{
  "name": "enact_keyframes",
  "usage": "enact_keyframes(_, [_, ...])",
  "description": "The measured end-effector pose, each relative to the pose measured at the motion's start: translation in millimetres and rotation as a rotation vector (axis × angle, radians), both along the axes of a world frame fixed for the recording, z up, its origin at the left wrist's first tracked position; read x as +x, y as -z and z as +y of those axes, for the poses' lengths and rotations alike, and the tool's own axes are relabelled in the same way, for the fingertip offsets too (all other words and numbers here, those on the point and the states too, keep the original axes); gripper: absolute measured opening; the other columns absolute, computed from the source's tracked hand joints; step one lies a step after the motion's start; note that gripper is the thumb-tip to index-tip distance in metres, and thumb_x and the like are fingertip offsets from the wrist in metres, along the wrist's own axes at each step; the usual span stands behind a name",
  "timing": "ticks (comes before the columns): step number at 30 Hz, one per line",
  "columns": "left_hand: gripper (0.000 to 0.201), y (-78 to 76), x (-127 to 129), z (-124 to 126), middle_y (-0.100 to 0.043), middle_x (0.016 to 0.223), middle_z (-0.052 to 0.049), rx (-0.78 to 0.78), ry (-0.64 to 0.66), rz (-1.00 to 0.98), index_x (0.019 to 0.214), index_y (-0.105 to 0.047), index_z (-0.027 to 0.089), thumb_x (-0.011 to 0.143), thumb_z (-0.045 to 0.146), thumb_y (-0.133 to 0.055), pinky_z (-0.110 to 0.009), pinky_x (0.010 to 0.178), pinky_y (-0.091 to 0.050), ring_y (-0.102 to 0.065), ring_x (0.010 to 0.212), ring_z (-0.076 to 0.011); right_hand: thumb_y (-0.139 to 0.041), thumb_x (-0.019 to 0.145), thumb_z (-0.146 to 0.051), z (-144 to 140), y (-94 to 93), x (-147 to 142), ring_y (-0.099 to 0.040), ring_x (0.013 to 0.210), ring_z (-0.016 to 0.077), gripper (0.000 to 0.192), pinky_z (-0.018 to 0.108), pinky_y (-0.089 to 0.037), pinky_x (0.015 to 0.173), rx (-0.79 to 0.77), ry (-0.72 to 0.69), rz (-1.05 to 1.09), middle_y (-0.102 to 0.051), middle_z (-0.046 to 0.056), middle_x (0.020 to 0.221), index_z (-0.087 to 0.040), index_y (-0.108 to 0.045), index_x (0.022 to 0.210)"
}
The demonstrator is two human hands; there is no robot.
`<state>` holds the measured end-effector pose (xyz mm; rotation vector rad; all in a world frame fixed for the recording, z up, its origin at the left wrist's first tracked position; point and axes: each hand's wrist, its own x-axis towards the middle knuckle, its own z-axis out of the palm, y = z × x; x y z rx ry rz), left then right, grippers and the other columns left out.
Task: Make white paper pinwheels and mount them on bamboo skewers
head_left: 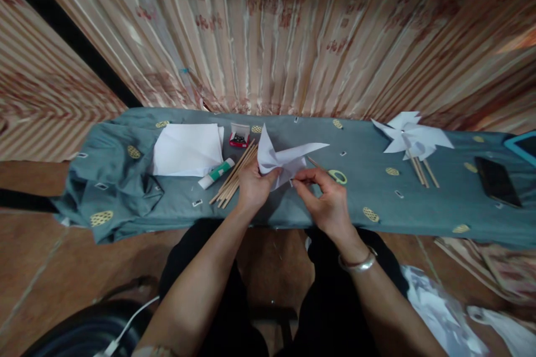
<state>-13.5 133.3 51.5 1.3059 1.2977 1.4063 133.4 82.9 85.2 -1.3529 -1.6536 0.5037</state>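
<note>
White paper pinwheel (281,157) pinched between left hand (252,187), right hand (324,198)

A white folded paper pinwheel (281,160) lies over a grey-green cloth with yellow oval motifs (368,189), near a white-and-green glue stick (216,173) and a small red box (240,135).

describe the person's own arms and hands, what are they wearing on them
Both forearms are bare, with no sleeves showing. The right hand has a silver-coloured metal bangle at the wrist. The left hand wears no ring or band that can be made out. No gloves on either hand.
</note>
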Motion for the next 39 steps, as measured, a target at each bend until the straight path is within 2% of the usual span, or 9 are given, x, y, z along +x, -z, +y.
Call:
enact_keyframes(3, [0.01, -2.6, 3.7, -2.7, -0.07, 0.072, -0.001, 0.006, 0.044, 0.02, 0.075, -0.069, 0.015, 0.065, 0.018, -0.069, -0.026, 0.065, -0.048, -0.063, 0.068, -0.0173, -0.059, 0.083, -0.018, 3.2, 0.8, -0.2, -0.064, 0.073, 0.0147, 0.007, 0.026, -0.051, 0.073, 0.076, -0.013, -0.081, -0.068, -0.001, 0.079, -0.023, -0.063, 0.08])
enact_keyframes(7, [0.01, -5.2, 6.5, -4.9, -0.069, 0.07, 0.0, 0.005, 0.065, 0.04, 0.075, -0.068, 0.014, 0.065, 0.018, -0.069, -0.026, 0.064, -0.047, -0.063, 0.068, -0.0172, -0.057, 0.084, -0.016, 6.6, 3.7, 0.5, -0.063, 0.074, 0.0146, 0.009, 0.026, -0.05, 0.073, 0.073, -0.023, -0.118, -0.067, -0.001, 0.078, -0.023, -0.061, 0.081])
enact_keyframes(26, [0.008, -9.5, 4.4, -8.4, -0.069, 0.068, 0.0, -0.034, 0.072, 0.034, 0.072, -0.067, 0.015, 0.065, 0.016, -0.069, -0.025, 0.061, -0.046, -0.063, 0.066, -0.0174, -0.062, 0.082, -0.025, 9.2, 7.7, -2.7, -0.063, 0.074, 0.0162, 0.003, 0.029, -0.05, 0.072, -0.084, 0.032, 0.049, -0.069, 0.0, 0.078, -0.022, -0.063, 0.082])
enact_keyframes(39, [0.012, -6.1, 1.3, -9.4, -0.072, 0.075, -0.002, -0.019, 0.136, 0.06, 0.078, -0.071, 0.015, 0.067, 0.019, -0.07, -0.026, 0.062, -0.047, -0.064, 0.07, -0.0189, -0.063, 0.08, -0.022, 9.8, 8.0, 1.1, -0.06, 0.069, 0.0134, 0.002, 0.028, -0.048, 0.071, -0.121, -0.014, 0.123, -0.068, -0.001, 0.075, -0.021, -0.063, 0.079])
